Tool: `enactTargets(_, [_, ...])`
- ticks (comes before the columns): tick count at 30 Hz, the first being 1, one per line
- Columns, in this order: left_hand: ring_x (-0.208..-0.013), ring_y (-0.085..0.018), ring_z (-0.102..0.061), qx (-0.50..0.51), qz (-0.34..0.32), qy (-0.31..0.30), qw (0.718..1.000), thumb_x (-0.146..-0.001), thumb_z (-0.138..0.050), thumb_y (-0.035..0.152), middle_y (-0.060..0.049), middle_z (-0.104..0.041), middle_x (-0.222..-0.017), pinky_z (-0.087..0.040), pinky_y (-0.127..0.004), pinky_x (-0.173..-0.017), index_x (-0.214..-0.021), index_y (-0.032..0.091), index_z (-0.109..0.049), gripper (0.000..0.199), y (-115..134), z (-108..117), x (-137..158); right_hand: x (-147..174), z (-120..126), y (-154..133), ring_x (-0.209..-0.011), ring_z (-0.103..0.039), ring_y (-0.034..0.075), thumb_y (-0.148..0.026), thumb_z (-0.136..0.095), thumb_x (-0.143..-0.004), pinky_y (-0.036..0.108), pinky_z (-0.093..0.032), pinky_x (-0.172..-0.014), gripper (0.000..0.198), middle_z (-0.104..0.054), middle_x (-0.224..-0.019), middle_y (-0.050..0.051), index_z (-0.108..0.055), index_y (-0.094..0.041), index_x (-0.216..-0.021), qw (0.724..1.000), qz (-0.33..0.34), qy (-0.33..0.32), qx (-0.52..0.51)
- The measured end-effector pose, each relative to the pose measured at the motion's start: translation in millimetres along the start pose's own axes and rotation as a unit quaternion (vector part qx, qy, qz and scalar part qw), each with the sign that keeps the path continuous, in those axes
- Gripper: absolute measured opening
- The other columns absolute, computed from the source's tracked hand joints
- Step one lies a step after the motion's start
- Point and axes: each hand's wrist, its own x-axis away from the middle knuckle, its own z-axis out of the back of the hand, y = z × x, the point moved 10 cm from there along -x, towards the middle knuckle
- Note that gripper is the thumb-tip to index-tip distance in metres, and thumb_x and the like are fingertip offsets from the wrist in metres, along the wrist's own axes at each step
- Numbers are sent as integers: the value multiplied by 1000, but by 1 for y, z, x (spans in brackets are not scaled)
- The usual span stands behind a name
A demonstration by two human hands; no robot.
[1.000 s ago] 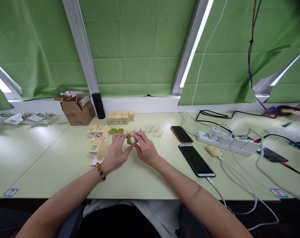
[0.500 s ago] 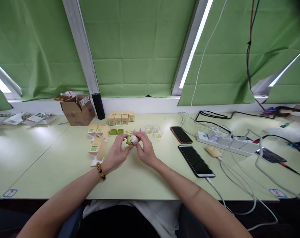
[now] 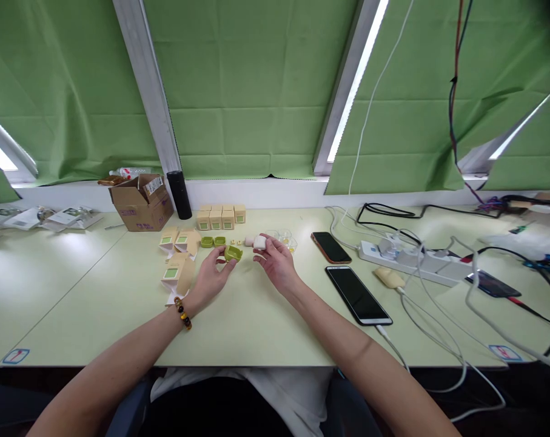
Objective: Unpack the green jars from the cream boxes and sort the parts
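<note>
Left hand (image 3: 211,276) pinches green shell (image 3: 233,254) over the worktop (image 3: 256,331). White rounded case (image 3: 259,243) sits right and slightly far of it, apart, in right hand's (image 3: 278,266) fingertips. Case's long axis: can't tell.

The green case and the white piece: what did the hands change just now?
They came apart: the right hand holds the white piece, now farther right; the left hand holds the green case, slightly farther left. Neither was put down. The small boxes and phones stayed put.
</note>
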Motion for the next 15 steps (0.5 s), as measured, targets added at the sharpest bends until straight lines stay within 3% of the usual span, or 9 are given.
enactTargets(11, [-114, -25, -69, 5, 0, 1, 1000, -95, -69, 46, -14, -68, -134, -57, -44, -99, -131, 21, -60, 45, 1, 1, 1, 4, -10, -1, -77, -77, 21, -55, -83, -85, 34, -64, -67, 47, -80, -91, 5, -64, -24, -114, 999, -8, -42, -8])
enactTargets(15, [-113, -25, -70, 5, 0, 8, 1000, -95, -69, 46, -14, -69, -133, -57, -45, -99, -131, 20, -60, 45, 1, 1, 0, 8, -17, -9, -84, -79, 22, -52, -86, -83, 40, -66, -80, 51, -79, -98, 3, -60, -26, -119, 998, 6, -59, -4])
